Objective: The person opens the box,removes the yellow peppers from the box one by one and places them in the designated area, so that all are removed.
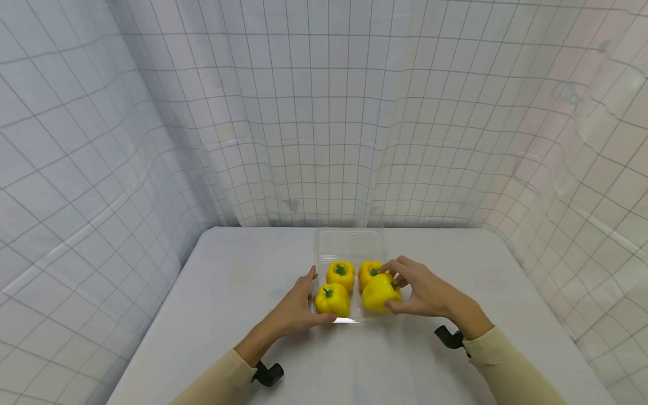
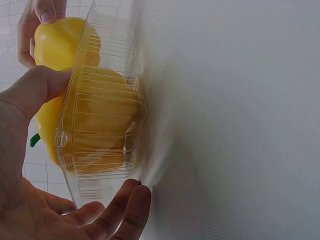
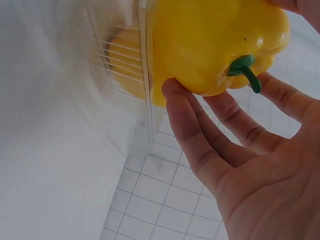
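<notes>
A clear plastic clamshell container lies on the table with its lid folded back, away from me. Inside are a front-left yellow bell pepper, a back-left one and a back-right one. My left hand grips the container's left side, thumb on the front rim and fingers along the wall. Between thumb and fingers, my right hand holds another yellow bell pepper over the front-right part, tilted with its green stem to the right. It partly hides the back-right pepper.
The white table extends to both sides of the container. White grid-patterned curtains hang behind it and at both sides. Each wrist wears a black camera mount, one at the left sleeve and one at the right.
</notes>
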The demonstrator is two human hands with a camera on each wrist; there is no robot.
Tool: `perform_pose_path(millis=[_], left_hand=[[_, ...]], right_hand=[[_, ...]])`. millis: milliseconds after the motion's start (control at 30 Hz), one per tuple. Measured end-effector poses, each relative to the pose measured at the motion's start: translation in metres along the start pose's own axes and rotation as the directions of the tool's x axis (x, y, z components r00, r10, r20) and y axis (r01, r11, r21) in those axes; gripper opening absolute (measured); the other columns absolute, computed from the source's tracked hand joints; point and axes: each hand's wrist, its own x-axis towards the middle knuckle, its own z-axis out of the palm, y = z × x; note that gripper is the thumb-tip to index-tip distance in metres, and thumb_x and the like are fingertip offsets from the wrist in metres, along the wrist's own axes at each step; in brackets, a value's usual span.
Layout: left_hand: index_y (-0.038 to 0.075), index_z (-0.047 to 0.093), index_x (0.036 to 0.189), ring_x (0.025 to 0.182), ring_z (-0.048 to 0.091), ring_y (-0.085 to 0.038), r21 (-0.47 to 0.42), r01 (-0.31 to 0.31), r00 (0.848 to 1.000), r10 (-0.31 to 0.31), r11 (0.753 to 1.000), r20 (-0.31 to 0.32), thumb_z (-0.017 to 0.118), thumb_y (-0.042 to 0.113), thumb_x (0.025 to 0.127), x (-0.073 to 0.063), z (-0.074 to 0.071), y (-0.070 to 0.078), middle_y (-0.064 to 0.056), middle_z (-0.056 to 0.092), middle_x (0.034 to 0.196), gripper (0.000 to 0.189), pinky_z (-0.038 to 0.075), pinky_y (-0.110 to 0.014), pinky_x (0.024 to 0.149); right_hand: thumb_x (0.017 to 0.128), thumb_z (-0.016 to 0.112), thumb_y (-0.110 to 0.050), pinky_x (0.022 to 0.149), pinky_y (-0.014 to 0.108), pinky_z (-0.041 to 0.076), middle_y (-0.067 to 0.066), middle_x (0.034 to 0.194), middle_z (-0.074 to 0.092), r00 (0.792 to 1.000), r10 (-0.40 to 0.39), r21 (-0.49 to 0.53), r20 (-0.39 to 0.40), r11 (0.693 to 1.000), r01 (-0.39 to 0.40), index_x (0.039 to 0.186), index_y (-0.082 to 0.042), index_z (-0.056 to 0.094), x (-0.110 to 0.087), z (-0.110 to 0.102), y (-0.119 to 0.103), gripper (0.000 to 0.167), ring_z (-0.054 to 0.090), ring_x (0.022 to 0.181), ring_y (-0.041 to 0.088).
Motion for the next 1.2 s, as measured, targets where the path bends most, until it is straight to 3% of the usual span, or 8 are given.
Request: perform_pose_path(millis=[400,733,1200], left_hand=[[0.005,0.017,0.187,0.143,0.068,-0.037,0.02,0.002,1.0,-0.002,1.0,-0.004,0.098,0.056,0.087,0.002,0.001,-0.002,-0.021,0.032,0.191,0.139,0.053,-0.064,0.13],[0.005,0.017,0.187,0.145,0.067,-0.039,0.024,0.0,1.0,0.0,1.0,-0.004,0.097,0.056,0.087,0.002,0.001,-0.002,-0.023,0.031,0.191,0.138,0.052,-0.065,0.132],[0.006,0.017,0.187,0.143,0.067,-0.038,0.029,-0.008,1.0,0.008,1.0,0.008,0.097,0.057,0.088,0.003,-0.001,-0.003,-0.024,0.03,0.191,0.137,0.053,-0.065,0.131]], right_hand=[[0.092,0.096,-0.031,0.096,0.035,0.07,-0.003,0.126,0.07,0.999,-0.01,-0.04,-0.054,0.999,0.008,0.145,-0.019,0.071,-0.003,-0.011,-0.001,0.06,0.077,0.111,0.016],[0.094,0.094,-0.029,0.093,0.046,0.072,0.002,0.127,0.07,0.994,-0.027,-0.064,-0.104,0.998,0.02,0.148,-0.018,0.072,-0.003,-0.022,0.005,0.059,0.075,0.113,0.022],[0.095,0.092,-0.024,0.093,0.04,0.071,0.007,0.134,0.069,0.989,0.016,-0.059,-0.144,0.998,-0.024,0.154,-0.013,0.07,-0.001,-0.033,0.017,0.064,0.071,0.118,0.024]])
